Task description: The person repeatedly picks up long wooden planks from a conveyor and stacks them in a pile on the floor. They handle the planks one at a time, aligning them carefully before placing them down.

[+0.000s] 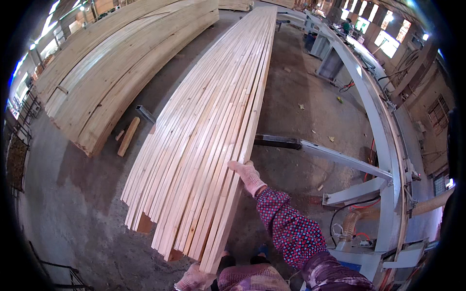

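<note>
A long stack of narrow, pale wooden strips (194, 131) runs from near my body far ahead, its near ends uneven. My right hand (247, 177), in a pinkish knit glove, grips the outermost strip (238, 186) on the stack's right side, thumb on top and fingers down its side, partly hidden. At the near end of that same strip is my left hand (194, 278), gloved alike and closed around the end. Its fingers are partly covered by the wood and the picture's lower edge.
Left of the strips lies a big pile of wide boards (131, 53). A short wood block (128, 137) rests on the floor between. A metal support arm (340, 157) reaches from under the strips to a long grey machine frame (388, 145) on the right. Hoses (349, 223) hang there.
</note>
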Demonstrator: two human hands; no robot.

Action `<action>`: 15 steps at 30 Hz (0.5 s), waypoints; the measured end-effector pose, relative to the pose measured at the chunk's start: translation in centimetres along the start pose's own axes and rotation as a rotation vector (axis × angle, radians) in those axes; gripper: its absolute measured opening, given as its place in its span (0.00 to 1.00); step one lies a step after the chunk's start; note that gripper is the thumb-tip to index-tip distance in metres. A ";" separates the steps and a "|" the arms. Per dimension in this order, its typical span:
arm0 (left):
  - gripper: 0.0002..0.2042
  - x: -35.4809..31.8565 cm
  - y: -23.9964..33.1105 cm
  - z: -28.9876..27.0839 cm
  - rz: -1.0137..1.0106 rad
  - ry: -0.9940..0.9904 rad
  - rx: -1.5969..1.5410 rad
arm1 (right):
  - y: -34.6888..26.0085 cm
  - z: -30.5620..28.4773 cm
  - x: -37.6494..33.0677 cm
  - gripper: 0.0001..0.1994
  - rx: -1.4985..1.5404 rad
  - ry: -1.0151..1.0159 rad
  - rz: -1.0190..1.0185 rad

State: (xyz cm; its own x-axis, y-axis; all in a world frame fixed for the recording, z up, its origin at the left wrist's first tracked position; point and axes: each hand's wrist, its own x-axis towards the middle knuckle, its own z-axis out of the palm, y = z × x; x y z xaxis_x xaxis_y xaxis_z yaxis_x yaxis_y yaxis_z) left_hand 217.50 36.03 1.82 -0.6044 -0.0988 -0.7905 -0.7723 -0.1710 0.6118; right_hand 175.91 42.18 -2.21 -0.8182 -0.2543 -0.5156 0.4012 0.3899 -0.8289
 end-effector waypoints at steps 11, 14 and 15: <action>0.34 -1.3 -5.7 1.3 0.188 0.310 0.099 | 2.3 1.3 -2.8 0.48 0.165 -0.024 -0.128; 0.28 -3.2 -4.7 3.3 0.318 0.465 0.222 | 5.7 3.0 -7.6 0.52 0.001 -0.024 -0.061; 0.29 -2.8 -5.3 3.4 0.306 0.470 0.128 | 6.9 4.3 -9.1 0.49 0.038 -0.009 -0.088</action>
State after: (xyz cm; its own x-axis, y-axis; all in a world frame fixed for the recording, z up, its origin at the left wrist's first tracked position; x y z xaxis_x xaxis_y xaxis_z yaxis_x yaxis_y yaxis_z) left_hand 222.62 40.55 0.86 -0.6747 -0.5553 -0.4862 -0.6112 0.0511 0.7898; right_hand 187.86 43.40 -4.17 -0.8471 -0.2945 -0.4424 0.3433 0.3321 -0.8785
